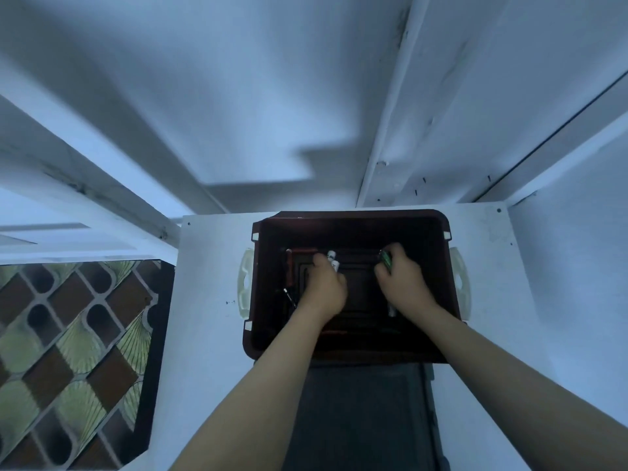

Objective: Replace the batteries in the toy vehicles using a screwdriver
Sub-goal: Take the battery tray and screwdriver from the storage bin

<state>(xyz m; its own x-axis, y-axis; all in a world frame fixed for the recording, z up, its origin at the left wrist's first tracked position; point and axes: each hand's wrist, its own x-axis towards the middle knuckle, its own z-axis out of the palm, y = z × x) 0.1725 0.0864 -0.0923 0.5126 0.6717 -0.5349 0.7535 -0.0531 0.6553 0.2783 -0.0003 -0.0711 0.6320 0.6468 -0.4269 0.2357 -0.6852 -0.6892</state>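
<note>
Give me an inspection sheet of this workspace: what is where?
Surface: white table, few dark specks.
Job's things: dark red bin with white handles; white batteries and green battery inside; no toy vehicle seen.
Clutter: slim metal-tipped object by the bin's left wall, too dark to name.
Grips: left hand holds the white batteries; right hand holds the green battery.
Cables: nothing seen.
Surroundings: white walls; patterned tiles at left.

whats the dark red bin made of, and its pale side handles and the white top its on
Bin: likely moulded plastic, dull maroon; rounded corners and smooth one-piece walls. Side handles: cream plastic by the look, with moulded slots. White top: flat matte board, painted or laminated, I cannot tell which; small dark specks show.
</note>
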